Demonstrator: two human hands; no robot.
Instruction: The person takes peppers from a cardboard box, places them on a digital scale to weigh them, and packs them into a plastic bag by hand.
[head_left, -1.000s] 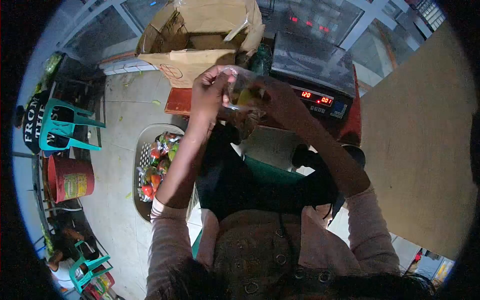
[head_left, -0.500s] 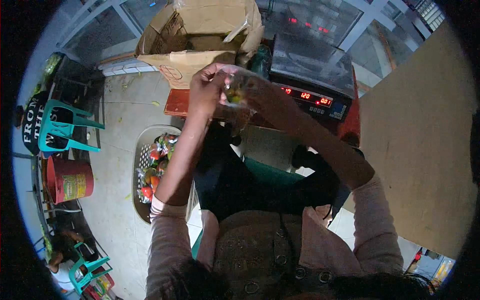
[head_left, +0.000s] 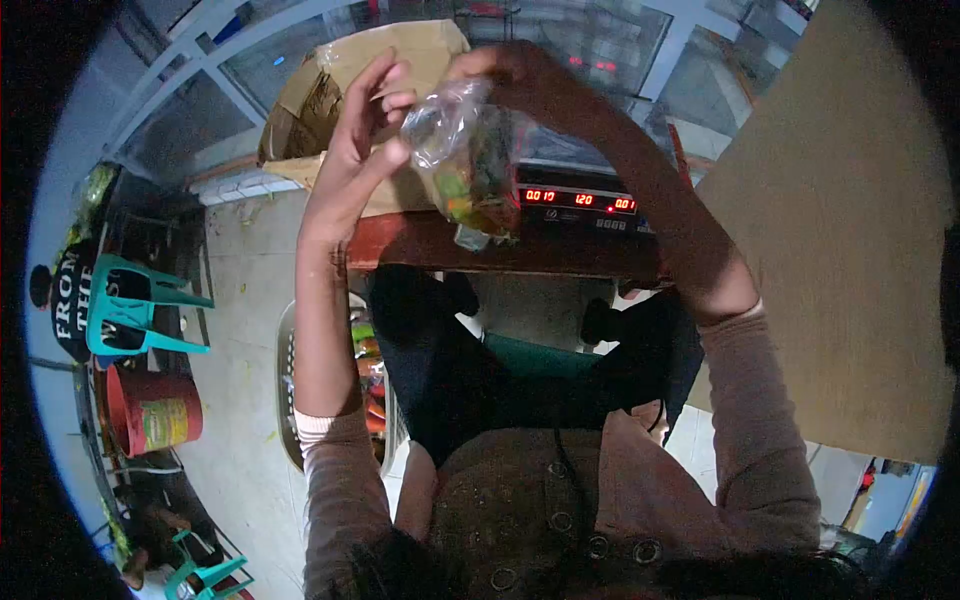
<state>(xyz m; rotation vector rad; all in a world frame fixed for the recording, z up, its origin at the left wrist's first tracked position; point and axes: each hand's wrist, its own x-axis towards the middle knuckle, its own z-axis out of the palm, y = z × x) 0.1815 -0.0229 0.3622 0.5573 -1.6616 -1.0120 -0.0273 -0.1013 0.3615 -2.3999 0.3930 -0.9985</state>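
Observation:
A clear plastic bag (head_left: 470, 175) hangs upright in front of me, with green, yellow and reddish produce in its lower part. My right hand (head_left: 505, 75) is closed on the bag's gathered top, its fingers partly in shadow. Beside the bag's left side, my left hand (head_left: 362, 145) has its fingers spread, with the thumb tip close to the plastic; whether it touches I cannot tell. Behind the bag is a digital scale (head_left: 580, 212) with lit red numbers, partly hidden by my right arm.
An open cardboard box (head_left: 400, 50) stands on the red table (head_left: 450, 258). Below left, a basket (head_left: 287, 400) holds bagged red and green produce. Farther left are a teal chair (head_left: 120, 300) and a red bucket (head_left: 150, 410). A large brown board (head_left: 840, 260) rises at right.
The bag now hangs in fuller view with its top gathered. My left hand has come away to the left and its fingers have spread. My right hand has moved up.

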